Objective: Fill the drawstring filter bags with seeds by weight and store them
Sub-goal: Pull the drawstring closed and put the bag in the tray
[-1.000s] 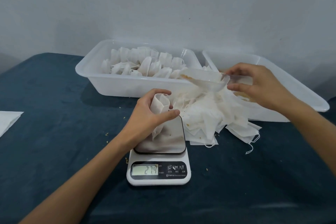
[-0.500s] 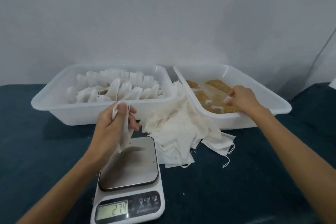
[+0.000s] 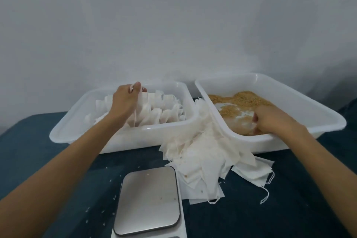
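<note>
A white drawstring filter bag of thin, papery fabric hangs with its long axis vertical, mouth up, pinched at the top by the left hand over the left white plastic tub at centre left, where filled bags stand in crumpled rows. At centre right the right hand curls its fingers around a clear plastic scoop lying in the granular tan seeds of the right tub. Flat empty bags with loose strings pile between the tubs on the dark blue cloth, beside the scale with its smooth rounded steel platform at bottom centre; no writing is readable.
</note>
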